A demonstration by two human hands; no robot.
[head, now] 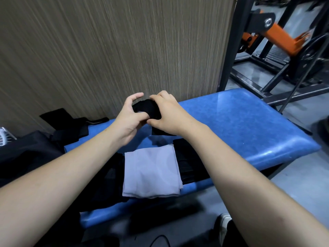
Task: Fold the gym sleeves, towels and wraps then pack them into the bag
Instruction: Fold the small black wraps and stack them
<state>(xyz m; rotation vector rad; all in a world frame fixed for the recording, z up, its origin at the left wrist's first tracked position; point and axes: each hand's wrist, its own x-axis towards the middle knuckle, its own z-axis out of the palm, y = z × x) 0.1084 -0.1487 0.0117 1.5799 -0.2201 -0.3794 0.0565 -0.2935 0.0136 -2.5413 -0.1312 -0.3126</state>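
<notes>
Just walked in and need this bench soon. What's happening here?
A person is rolling or folding a black wrap above the blue bench, gripping it with both the left hand and the right hand. A folded grey towel already lies on the bench among other black pieces. A black bag sits at the left; nothing is visibly going into it yet.

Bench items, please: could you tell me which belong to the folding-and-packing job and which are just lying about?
Job:
black wrap, held by left hand and right hand
folded grey towel
black bag

Lying about:
orange gym machine
white fan
</notes>
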